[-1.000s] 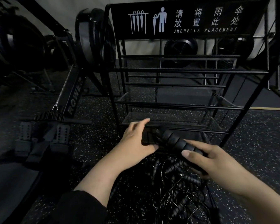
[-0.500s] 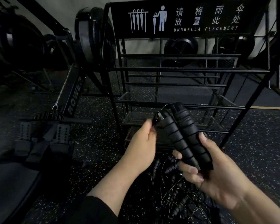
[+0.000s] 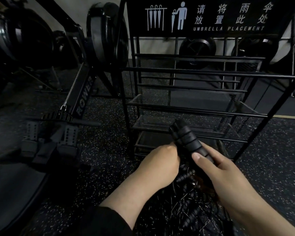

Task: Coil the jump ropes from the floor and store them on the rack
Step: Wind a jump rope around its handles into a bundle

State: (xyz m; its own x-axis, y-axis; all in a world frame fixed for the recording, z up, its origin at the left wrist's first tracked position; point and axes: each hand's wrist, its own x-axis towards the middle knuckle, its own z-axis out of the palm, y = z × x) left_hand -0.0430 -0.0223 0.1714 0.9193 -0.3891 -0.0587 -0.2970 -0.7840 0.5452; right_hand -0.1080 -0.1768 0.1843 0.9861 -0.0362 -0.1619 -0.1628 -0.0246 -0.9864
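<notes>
Jump rope handles [image 3: 189,140], two ribbed black foam grips laid side by side, stick up out of the right hand [image 3: 226,172], whose thumb lies along them and whose fingers wrap round from beneath; bunching both handles in one fist looks like a way to free the other hand for gathering the cord into loops. The left hand [image 3: 160,164] sits just beside the lower end of the handles with its fingers curled inward, probably pinching the cord, though the cord there is hidden behind the knuckles and I cannot tell for sure what it holds. Beneath both hands a tangled pile of ropes [image 3: 186,206] lies on the speckled rubber floor [image 3: 100,150], more handles and thin wiry cords crossing so densely in the dim light that single ropes cannot be separated. The rack [image 3: 211,76], a black barred frame with an umbrella placement sign [image 3: 211,16], stands directly ahead, close enough to hang a finished coil; no rope can be made out on it. A rowing machine [image 3: 82,96] stands to the left. Its far end is cut off.
</notes>
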